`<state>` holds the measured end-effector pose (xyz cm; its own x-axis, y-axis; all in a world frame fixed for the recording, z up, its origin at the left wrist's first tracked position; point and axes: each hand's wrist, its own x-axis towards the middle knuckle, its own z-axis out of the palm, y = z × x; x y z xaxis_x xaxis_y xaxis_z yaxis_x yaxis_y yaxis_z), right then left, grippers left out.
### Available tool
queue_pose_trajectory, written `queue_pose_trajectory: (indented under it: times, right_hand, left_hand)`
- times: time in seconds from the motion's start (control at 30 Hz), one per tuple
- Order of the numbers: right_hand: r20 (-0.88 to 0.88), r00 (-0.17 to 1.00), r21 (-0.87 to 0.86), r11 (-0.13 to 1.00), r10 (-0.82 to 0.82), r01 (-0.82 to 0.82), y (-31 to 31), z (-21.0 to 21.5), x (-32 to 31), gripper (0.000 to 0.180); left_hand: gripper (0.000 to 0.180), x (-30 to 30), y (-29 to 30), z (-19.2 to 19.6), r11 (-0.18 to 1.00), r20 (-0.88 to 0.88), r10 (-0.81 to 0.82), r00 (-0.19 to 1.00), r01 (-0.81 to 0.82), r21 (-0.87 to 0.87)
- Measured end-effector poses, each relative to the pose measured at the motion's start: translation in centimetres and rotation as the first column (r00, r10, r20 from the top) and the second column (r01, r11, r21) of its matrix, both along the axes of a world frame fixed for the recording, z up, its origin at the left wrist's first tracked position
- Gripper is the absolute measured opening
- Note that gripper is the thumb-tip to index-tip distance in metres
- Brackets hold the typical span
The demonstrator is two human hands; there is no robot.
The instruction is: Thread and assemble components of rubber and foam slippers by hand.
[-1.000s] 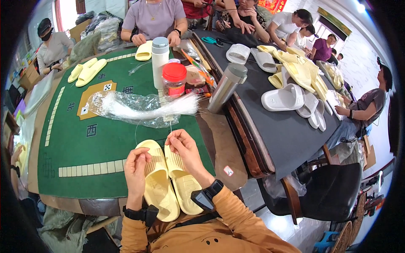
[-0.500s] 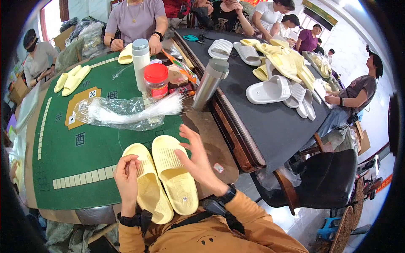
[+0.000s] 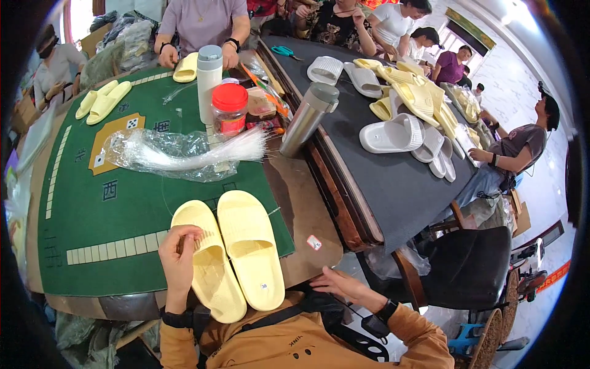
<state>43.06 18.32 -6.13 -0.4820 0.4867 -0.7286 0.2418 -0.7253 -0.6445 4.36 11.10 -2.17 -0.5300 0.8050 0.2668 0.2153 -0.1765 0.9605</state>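
A pair of pale yellow slide slippers lies side by side at the near table edge, toes pointing away. At the left slipper (image 3: 215, 280), my left hand (image 3: 178, 258) is closed in a pinch beside its strap; what the fingertips hold is too small to make out. A thin clear strand shows just beyond that slipper. The right slipper (image 3: 265, 289) has a small round sticker on its insole, and no hand is on it. My right hand (image 3: 350, 288) is apart from the slippers, fingers stretched out at the brown table's near edge, holding nothing visible.
Beyond the slippers lies a bag of white plastic ties (image 3: 178, 154). A red-lidded jar (image 3: 229, 109), a white bottle (image 3: 209, 83) and a steel flask (image 3: 309, 120) stand behind. Grey and yellow slippers (image 3: 393, 133) pile on the black table. Co-workers sit around; a black chair (image 3: 470, 267) is right.
My right hand has left the right slipper and moved right and down to the table edge. My left hand keeps its pinch by the left slipper. The view has shifted slightly.
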Motion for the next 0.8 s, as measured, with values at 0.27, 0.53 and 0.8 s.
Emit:
queue_pose_trajectory:
  times: [0.27,0.53,0.8]
  right_hand:
    - [-0.392,0.682,-0.25,0.785,-0.617,0.566,-2.3,-2.0,-4.1,0.051]
    - [-0.395,0.667,-0.15,0.76,-0.632,0.632,-1.5,-1.7,-4.3,0.049]
    - [-0.401,0.68,-0.166,0.779,-0.614,0.605,-1.2,-1.4,-4.1,0.049]
  left_hand:
    - [0.013,0.3,-0.1,0.0,1.0,-0.064,0.017,0.998,-0.016,0.011]
    - [0.014,1.1,0.6,0.2,1.0,-0.074,0.019,0.997,-0.017,0.022]
    - [0.015,1.6,1.2,0.5,0.999,-0.072,0.032,0.997,-0.032,0.003]
